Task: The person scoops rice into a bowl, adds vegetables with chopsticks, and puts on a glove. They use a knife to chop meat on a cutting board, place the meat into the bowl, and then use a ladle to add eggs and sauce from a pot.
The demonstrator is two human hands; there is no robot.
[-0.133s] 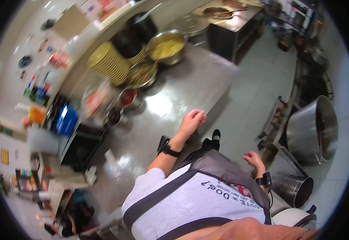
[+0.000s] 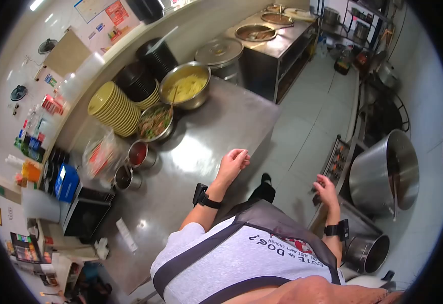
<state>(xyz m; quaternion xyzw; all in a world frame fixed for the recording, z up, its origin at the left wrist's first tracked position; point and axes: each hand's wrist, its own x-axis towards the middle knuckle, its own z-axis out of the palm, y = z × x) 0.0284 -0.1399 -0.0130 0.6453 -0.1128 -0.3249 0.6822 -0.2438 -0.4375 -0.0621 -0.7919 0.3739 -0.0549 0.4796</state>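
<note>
My left hand [image 2: 233, 164] is over the edge of the steel table [image 2: 186, 152], its fingers curled together with nothing visible in them. Out over the floor, to the right of the table, my right hand [image 2: 326, 190] is loosely bent with fingers apart and holds nothing. Each wrist has a black strapped device. On the table are a steel bowl of yellow food [image 2: 188, 88], a bowl of mixed food [image 2: 154, 122], a pot of red sauce [image 2: 138, 153], a smaller dark-filled pot [image 2: 125, 178] and stacked yellow bowls [image 2: 111, 109].
A tall steel pot [image 2: 376, 169] and a smaller pot [image 2: 371, 253] stand at right, near a stove [image 2: 336, 159]. Beyond the table is a counter [image 2: 282, 40] with round pans. A microwave [image 2: 87, 210] sits at left. My foot [image 2: 266, 178] shows on the tiled floor.
The view has shifted and sharpened; the table items appear further left and lower. My right hand is raised higher in view, with its fingers more extended.
</note>
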